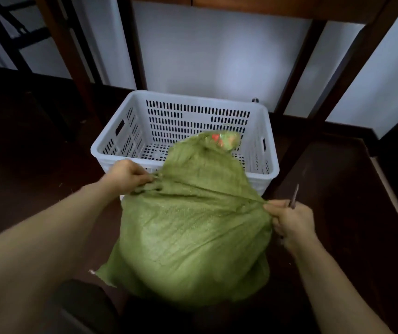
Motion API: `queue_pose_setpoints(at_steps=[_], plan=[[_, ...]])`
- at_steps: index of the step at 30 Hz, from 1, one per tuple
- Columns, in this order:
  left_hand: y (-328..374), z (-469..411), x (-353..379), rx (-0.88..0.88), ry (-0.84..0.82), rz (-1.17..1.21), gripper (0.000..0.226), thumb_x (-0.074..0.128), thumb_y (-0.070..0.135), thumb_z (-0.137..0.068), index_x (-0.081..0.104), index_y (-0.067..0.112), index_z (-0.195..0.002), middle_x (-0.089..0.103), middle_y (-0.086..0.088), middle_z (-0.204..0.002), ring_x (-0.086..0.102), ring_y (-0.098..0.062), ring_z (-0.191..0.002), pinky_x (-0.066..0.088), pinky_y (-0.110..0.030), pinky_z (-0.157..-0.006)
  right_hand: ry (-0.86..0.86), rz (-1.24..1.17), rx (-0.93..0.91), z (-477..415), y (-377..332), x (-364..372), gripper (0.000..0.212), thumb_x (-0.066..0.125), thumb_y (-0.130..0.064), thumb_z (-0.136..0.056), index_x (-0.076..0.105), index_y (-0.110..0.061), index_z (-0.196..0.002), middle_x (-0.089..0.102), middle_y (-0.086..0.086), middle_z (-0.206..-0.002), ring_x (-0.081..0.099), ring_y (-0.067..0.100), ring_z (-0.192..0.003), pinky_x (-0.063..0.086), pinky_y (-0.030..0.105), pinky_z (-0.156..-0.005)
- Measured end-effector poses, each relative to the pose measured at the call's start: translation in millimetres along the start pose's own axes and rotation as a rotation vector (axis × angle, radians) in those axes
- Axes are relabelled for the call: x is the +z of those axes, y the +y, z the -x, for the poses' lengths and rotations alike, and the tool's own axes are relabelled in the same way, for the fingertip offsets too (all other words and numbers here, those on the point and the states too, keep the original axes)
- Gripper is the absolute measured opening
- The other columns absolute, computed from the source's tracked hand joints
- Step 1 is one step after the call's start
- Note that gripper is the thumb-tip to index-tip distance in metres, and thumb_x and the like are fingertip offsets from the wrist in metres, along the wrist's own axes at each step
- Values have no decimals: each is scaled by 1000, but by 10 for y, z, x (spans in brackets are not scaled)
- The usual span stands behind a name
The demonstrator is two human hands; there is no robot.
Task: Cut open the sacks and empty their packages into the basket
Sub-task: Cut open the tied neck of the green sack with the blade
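- A green woven sack (193,232), bulging and full, was held tipped forward, its lower end near the person and its open mouth reaching over the near rim of the basket (111,143).
- The white slotted plastic basket stood on the dark floor (342,179), close to the pale wall (217,56) at the floor's far edge, between dark wooden legs (65,44).
- At the sack's mouth a package (224,139), shiny green with orange-red patches, poked out above the basket's inside; it was too blurred to read.
- The basket's perforated bottom showed bare on the left side.
- The left hand (125,175) gripped a bunched fold of the sack's left side, fingers (142,179) clenched on the cloth, just over the basket's near rim.
- The right hand (291,222) pinched the sack's right side, fingers (275,213) curled on the cloth, pulling it taut across to the left hand.
- The same right hand also held a thin knife (294,196), its blade pointing up and away from the sack.
- Both forearms were bare.
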State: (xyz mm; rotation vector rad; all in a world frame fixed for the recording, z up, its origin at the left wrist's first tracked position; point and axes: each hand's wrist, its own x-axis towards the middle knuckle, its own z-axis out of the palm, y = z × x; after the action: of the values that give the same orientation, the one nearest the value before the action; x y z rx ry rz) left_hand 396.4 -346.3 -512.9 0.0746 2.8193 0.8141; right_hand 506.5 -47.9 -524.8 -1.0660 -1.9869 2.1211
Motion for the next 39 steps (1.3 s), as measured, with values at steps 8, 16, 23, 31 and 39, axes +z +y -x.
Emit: queue_pose_setpoints(at_steps=[8, 16, 23, 31, 39], plan=[[194, -62, 63, 103, 90, 63, 16, 65, 13, -88, 72, 2, -97, 55, -2, -102, 50, -16, -96, 41, -29, -91, -137, 183, -17, -34, -230, -26, 11, 53, -9, -81, 60, -2, -76, 36, 0, -39, 25, 10, -28, 17, 16, -34], [597, 52, 56, 92, -109, 340, 14, 76, 20, -78, 72, 10, -70, 66, -10, -66, 53, -11, -56, 46, -22, -57, -227, 563, -345, 104, -426, 742, 43, 83, -50, -59, 64, -18, -81, 66, -6, -77, 62, 13, -71, 53, 32, -69], [547, 126, 72, 61, -314, 460, 8, 61, 4, -89, 70, 4, -89, 64, -3, -76, 60, -11, -63, 54, -19, -55, -109, 611, -424, 64, -297, 812, 19, 71, -27, -83, 68, -9, -84, 72, 9, -93, 66, 29, -87, 55, 44, -79], [571, 49, 211, 212, -203, 162, 20, 66, 18, -88, 72, -1, -87, 63, 2, -57, 46, -2, -48, 40, -11, -50, -172, 745, -410, 5, -390, 686, 32, 68, -37, -85, 52, -24, -60, 64, 1, -73, 57, 21, -64, 43, 30, -60], [456, 3, 127, 91, -136, 205, 13, 68, 17, -86, 73, 5, -89, 61, 6, -56, 52, 1, -44, 40, -12, -46, -274, 648, -340, 41, -422, 332, 11, 75, -23, -79, 68, -16, -76, 66, 2, -74, 61, 16, -72, 50, 31, -73]])
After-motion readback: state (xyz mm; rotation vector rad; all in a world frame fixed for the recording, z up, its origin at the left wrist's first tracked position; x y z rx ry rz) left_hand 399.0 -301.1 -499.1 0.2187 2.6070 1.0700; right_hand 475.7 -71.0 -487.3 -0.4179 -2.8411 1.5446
